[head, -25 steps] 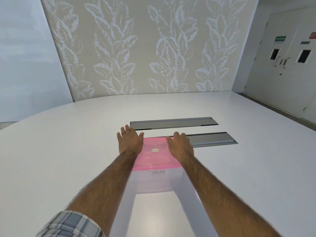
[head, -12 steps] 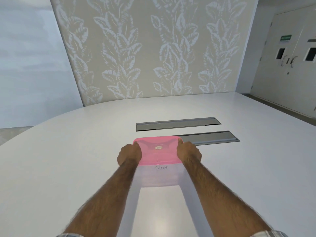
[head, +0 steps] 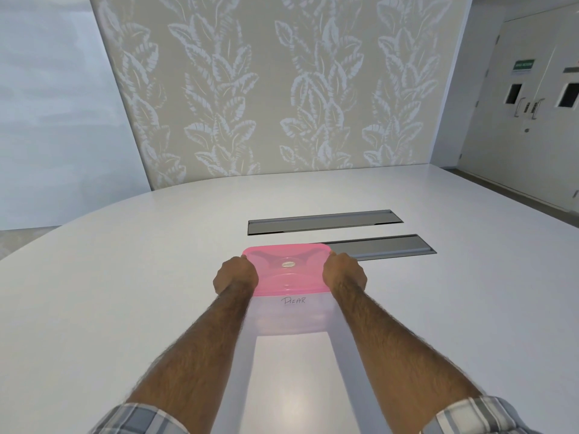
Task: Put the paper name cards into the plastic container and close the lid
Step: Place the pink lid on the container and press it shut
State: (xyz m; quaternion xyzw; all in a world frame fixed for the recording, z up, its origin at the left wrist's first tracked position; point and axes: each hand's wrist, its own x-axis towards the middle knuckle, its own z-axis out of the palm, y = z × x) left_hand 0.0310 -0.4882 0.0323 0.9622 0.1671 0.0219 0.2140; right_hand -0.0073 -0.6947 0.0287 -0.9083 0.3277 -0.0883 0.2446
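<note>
A clear plastic container (head: 289, 314) with a pink lid (head: 288, 269) stands on the white table, near the middle. The lid lies flat on top of it. Handwritten letters show through the front wall just under the lid. My left hand (head: 236, 275) is curled around the lid's left edge. My right hand (head: 344, 274) grips the right edge in the same way. The paper name cards cannot be made out; the container's walls are cloudy.
The large white oval table (head: 125, 292) spreads to all sides. Two grey recessed cable slots (head: 322, 222) (head: 385, 247) lie just behind the container. A leaf-patterned wall stands beyond the table, and double doors (head: 532, 120) are at the far right.
One second ago both hands lay flat with fingers spread on the lid. They have slid outward and curled around the lid's left and right edges.
</note>
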